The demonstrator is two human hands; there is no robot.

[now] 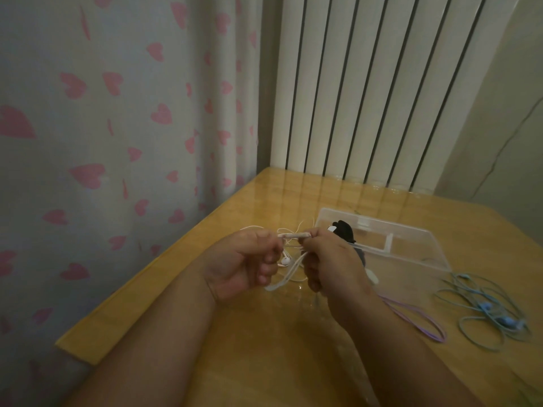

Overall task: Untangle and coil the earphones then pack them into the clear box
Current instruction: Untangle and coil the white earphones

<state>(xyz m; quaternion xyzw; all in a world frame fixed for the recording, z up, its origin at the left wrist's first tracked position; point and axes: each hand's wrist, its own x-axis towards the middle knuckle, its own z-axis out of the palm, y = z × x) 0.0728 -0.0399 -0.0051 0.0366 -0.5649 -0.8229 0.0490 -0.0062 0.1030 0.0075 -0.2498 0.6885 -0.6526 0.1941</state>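
My two forearms reach forward from the bottom edge over the glossy wooden table (258,353) and draw close together above it. My left hand (244,262) is turned palm inward with all its fingers curled. My right hand (332,259) shows its back to me, knuckles up and fingers folded under.

Both hands grip the white earphones (293,235). My left thumb and forefinger pinch one end of a short, tightly wound stretch of cable, and my right thumb and forefinger pinch the other end, so the stretch runs level between the two hands. Neither hand has any slack in its hold.

Below that stretch the rest of the white cable hangs in loose loops between my hands, down to the tabletop. One earbud (286,261) dangles just beside my left fingers. A few thin strands stick out above and behind the wound part.

To the right of my right forearm a purple cable (423,327) lies in a long flat loop on the table. Further right, blue earphones (487,311) sprawl in an untidy heap, well apart from my hands.

Beyond my right hand the clear box (411,245) sits on the table. A black and white object (343,230) is at its near left corner, partly hidden by my hand, and I cannot tell whether it lies inside the box.

Behind the table stand a white ribbed radiator (367,83) and, to the left, a pale curtain (117,113) with pink hearts.
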